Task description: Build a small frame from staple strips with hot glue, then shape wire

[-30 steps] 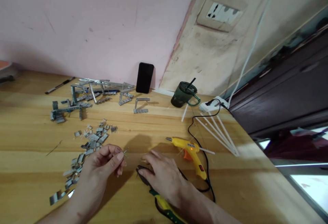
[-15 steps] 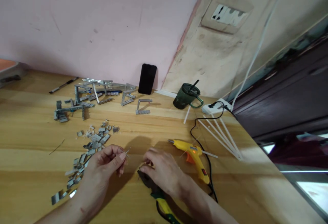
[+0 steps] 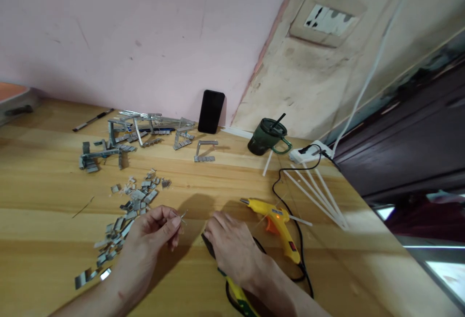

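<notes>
Between the thumb and fingertips of my left hand [image 3: 160,230] is a thin, bent piece of silvery wire [image 3: 183,217], its ends sticking out to the right. My right hand [image 3: 234,247] lies curled over the dark head of a pair of pliers [image 3: 240,295] with yellow and green handles. Most of the jaws and the fingertips' hold are hidden under that hand. Just right of it, a yellow glue gun [image 3: 271,210] rests on its side with an orange light glowing. Many small grey metal-looking pieces [image 3: 138,195] lie scattered beside my left hand.
Assembled grey frames [image 3: 112,135] stand at the back left, near a pen [image 3: 92,120]. A phone [image 3: 211,112] leans on the wall. A green mug [image 3: 267,135], white glue sticks [image 3: 312,196], a power strip [image 3: 308,151] and a black cord [image 3: 279,181] occupy the right side.
My right hand has turned and closed further over the pliers' head, whose tip has shifted slightly away from me. My left hand keeps its pinch on the wire. The view has shifted slightly.
</notes>
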The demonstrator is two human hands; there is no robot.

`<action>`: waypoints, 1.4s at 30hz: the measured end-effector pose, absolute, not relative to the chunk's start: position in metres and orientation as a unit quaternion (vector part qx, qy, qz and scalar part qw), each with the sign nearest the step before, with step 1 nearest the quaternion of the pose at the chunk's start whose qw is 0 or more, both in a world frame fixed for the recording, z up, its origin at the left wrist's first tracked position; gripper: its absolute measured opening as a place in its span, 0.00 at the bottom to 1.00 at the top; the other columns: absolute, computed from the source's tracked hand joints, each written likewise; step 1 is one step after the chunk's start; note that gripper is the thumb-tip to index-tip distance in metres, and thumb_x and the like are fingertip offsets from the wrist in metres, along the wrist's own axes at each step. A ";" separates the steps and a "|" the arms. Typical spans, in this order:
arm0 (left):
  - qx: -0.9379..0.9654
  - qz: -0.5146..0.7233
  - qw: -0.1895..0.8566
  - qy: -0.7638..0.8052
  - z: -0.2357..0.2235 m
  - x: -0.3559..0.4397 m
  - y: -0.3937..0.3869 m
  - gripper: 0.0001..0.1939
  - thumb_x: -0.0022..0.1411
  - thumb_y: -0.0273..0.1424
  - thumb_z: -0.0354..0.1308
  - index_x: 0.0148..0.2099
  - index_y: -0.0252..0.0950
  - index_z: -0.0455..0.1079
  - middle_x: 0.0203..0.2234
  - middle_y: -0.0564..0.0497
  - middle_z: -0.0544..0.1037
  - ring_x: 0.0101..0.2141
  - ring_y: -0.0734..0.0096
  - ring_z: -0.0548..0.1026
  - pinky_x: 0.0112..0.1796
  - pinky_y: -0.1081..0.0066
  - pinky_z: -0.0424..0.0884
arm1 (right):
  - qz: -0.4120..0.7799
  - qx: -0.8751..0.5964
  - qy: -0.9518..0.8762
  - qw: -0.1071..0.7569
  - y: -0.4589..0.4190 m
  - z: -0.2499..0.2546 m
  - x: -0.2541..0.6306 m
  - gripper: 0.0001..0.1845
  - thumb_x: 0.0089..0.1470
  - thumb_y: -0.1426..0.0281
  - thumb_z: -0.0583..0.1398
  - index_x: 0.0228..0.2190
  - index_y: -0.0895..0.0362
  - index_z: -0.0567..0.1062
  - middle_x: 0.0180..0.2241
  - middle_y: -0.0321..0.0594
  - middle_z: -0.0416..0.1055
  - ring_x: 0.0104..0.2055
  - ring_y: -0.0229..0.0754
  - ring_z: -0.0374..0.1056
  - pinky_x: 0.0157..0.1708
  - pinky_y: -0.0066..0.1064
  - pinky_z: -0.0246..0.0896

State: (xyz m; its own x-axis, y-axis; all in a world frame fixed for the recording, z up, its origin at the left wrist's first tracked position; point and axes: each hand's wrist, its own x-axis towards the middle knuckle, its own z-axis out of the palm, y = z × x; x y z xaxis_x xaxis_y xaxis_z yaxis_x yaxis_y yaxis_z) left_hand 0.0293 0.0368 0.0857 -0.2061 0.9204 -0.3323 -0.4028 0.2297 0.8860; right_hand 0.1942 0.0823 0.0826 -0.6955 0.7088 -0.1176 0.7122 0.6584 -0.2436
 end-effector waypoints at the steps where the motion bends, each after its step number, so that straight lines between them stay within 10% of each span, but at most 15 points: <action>1: 0.246 0.568 0.584 0.525 0.085 0.030 0.037 0.09 0.48 0.32 0.66 0.25 0.36 0.69 0.17 0.58 0.72 0.18 0.80 0.65 0.21 0.79 0.61 | -0.134 0.388 0.912 0.006 0.082 0.082 0.194 0.08 0.56 0.78 0.51 0.32 0.59 0.70 0.33 0.43 0.70 0.37 0.45 0.65 0.33 0.33 0.57; 16: 0.198 0.542 0.625 0.525 0.081 0.036 0.039 0.13 0.42 0.34 0.69 0.24 0.33 0.69 0.15 0.56 0.72 0.18 0.81 0.65 0.21 0.80 0.60 | -0.122 0.438 0.888 0.070 0.049 0.097 0.225 0.17 0.41 0.59 0.66 0.30 0.58 0.75 0.34 0.48 0.71 0.37 0.55 0.66 0.32 0.41 0.61; 23: 0.203 0.529 0.641 0.518 0.064 0.035 0.039 0.13 0.45 0.35 0.68 0.24 0.33 0.68 0.18 0.54 0.75 0.17 0.81 0.65 0.20 0.80 0.58 | -0.084 0.492 0.866 0.034 0.040 0.068 0.228 0.08 0.42 0.75 0.61 0.29 0.57 0.74 0.36 0.46 0.70 0.38 0.52 0.66 0.33 0.39 0.62; 42: 0.252 0.437 0.728 0.464 0.052 0.030 0.045 0.12 0.39 0.32 0.71 0.22 0.33 0.70 0.27 0.45 0.81 0.33 0.65 0.77 0.36 0.71 0.64 | -0.250 0.527 0.801 -0.136 0.048 0.076 0.254 0.08 0.38 0.76 0.57 0.21 0.54 0.61 0.26 0.37 0.69 0.26 0.40 0.65 0.27 0.28 0.58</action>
